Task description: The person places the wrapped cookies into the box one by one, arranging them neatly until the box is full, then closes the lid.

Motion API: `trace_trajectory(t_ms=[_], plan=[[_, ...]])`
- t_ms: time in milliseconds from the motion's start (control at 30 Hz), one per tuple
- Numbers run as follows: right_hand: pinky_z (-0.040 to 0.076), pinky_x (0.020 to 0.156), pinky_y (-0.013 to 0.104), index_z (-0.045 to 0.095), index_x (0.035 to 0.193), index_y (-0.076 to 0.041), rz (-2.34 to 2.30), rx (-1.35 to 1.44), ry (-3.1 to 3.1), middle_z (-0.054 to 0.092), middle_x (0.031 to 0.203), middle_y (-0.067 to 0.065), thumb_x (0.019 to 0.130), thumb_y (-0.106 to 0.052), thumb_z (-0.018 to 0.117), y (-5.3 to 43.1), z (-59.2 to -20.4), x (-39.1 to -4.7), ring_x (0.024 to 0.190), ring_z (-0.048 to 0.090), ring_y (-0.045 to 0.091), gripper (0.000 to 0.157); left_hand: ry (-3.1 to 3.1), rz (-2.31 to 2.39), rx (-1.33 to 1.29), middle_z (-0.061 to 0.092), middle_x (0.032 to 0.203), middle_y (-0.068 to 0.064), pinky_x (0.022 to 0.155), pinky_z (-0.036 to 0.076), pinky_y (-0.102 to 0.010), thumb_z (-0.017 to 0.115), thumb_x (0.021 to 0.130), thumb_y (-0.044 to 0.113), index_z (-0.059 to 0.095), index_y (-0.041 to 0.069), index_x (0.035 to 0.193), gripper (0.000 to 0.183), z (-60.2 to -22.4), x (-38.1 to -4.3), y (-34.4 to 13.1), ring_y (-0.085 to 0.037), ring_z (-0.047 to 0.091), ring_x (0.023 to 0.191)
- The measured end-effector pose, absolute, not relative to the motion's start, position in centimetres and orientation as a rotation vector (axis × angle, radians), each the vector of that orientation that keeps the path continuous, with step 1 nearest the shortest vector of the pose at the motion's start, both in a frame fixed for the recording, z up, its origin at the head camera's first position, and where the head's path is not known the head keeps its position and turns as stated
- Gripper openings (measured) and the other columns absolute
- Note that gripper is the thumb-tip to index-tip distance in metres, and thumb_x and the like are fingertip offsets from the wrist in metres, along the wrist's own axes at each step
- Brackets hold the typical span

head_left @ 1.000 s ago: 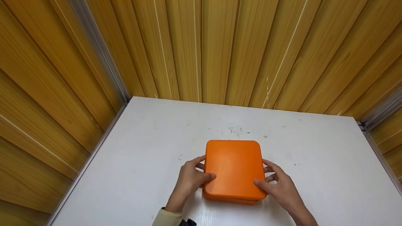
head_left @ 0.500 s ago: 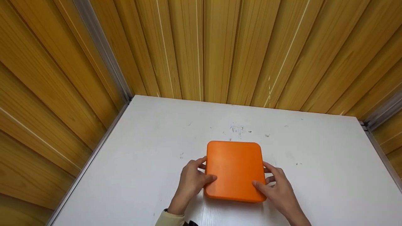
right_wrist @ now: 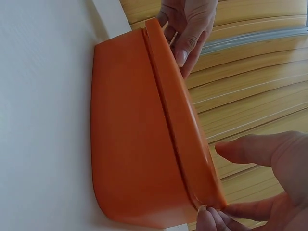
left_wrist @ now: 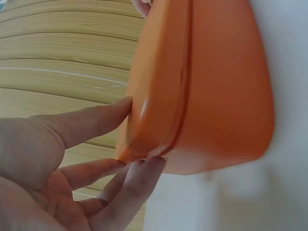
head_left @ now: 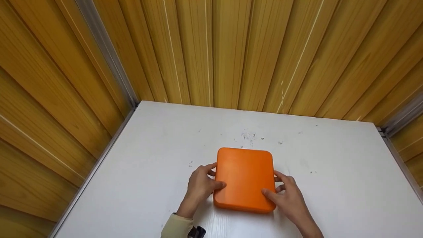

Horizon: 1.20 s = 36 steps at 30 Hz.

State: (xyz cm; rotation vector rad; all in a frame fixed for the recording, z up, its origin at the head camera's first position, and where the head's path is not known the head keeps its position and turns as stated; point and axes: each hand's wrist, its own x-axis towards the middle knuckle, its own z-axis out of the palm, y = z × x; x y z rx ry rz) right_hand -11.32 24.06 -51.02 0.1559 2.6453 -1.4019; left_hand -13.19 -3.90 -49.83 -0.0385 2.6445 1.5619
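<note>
An orange square lid (head_left: 244, 178) with rounded corners lies over a deep orange box (right_wrist: 125, 130) on the white table. Its rim sits close against the box wall, and a thin dark seam runs between them in both wrist views. My left hand (head_left: 201, 185) pinches the lid's left edge, thumb on top and fingers at the rim. On the opposite edge my right hand (head_left: 290, 198) pinches the lid the same way. In the left wrist view, fingertips (left_wrist: 154, 166) touch the rim near a corner. The inside of the box is hidden.
The white table (head_left: 158, 148) has small dark marks and scratches behind the box. Wood-patterned panels (head_left: 228, 53) rise at the back and both sides, with metal corner posts (head_left: 109, 56). A dark band (head_left: 197, 231) shows at the left sleeve.
The lid sat askew, with part of the box showing below its front edge. Now it lines up with the box. My right hand has shifted slightly left with it.
</note>
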Motion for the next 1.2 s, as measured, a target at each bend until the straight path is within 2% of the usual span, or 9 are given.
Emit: trace_trajectory(t_ms=[233,467,667,800,1000,1100,1200], plan=[[0.051,0.071,0.028,0.046,0.158,0.001,-1.391,0.145,2.645,0.052,0.137,0.019,0.088,-0.026,0.089,24.1,-51.3,-11.7,0.103,0.056,0.026,0.086,2.551,1.660,-0.040,0.063,0.100,-0.012,0.058,0.061,-0.033,0.094,0.076,0.001,0.064,-0.003,0.143,0.073,-50.4,-13.4,-4.1,-0.018,0.067,0.069],[0.051,0.070,0.028,0.046,0.158,0.000,-1.377,0.157,2.643,0.052,0.138,0.019,0.089,-0.025,0.089,24.0,-51.3,-11.7,0.103,0.055,0.026,0.085,2.546,1.650,-0.041,0.062,0.099,-0.013,0.055,0.060,-0.033,0.093,0.076,0.002,0.066,-0.002,0.142,0.072,-50.5,-13.5,-4.3,-0.017,0.065,0.063],[0.051,0.072,0.029,0.047,0.158,-0.001,-1.377,0.162,2.639,0.051,0.140,0.019,0.088,-0.028,0.090,24.1,-51.7,-11.8,0.104,0.055,0.026,0.086,2.538,1.656,-0.027,0.062,0.102,-0.013,0.056,0.061,-0.034,0.094,0.077,0.005,0.065,-0.001,0.143,0.072,-51.0,-13.5,-4.5,-0.017,0.065,0.066],[0.051,0.080,0.034,0.047,0.158,-0.002,-1.395,0.143,2.644,0.051,0.140,0.019,0.088,-0.032,0.090,24.3,-52.2,-11.7,0.108,0.055,0.027,0.088,2.554,1.661,0.004,0.064,0.106,-0.010,0.063,0.060,-0.033,0.095,0.078,0.011,0.065,0.002,0.144,0.073,-51.9,-13.5,-4.8,-0.018,0.068,0.077],[0.051,0.103,0.047,0.044,0.161,-0.009,-1.599,0.100,2.539,0.048,0.150,0.016,0.091,-0.037,0.087,24.9,-53.6,-11.2,0.128,0.055,0.032,0.087,2.458,1.807,0.044,0.066,0.129,-0.010,0.088,0.059,-0.041,0.093,0.084,0.025,0.062,0.013,0.151,0.075,-54.0,-12.9,-5.5,-0.027,0.068,0.110],[0.050,0.108,0.047,0.043,0.161,-0.019,-1.731,0.134,2.408,0.045,0.158,0.009,0.093,-0.040,0.084,25.2,-54.2,-11.0,0.138,0.052,0.031,0.083,2.344,1.927,0.071,0.063,0.140,-0.012,0.096,0.058,-0.046,0.089,0.088,0.027,0.058,0.016,0.155,0.074,-55.0,-12.7,-5.7,-0.033,0.066,0.122],[0.051,0.108,0.042,0.043,0.160,-0.024,-1.812,0.171,2.312,0.043,0.162,0.005,0.096,-0.045,0.079,25.5,-54.6,-11.0,0.142,0.049,0.028,0.077,2.251,2.032,0.120,0.059,0.147,-0.014,0.100,0.057,-0.046,0.084,0.093,0.025,0.055,0.014,0.157,0.071,-55.7,-12.6,-5.7,-0.036,0.062,0.130]])
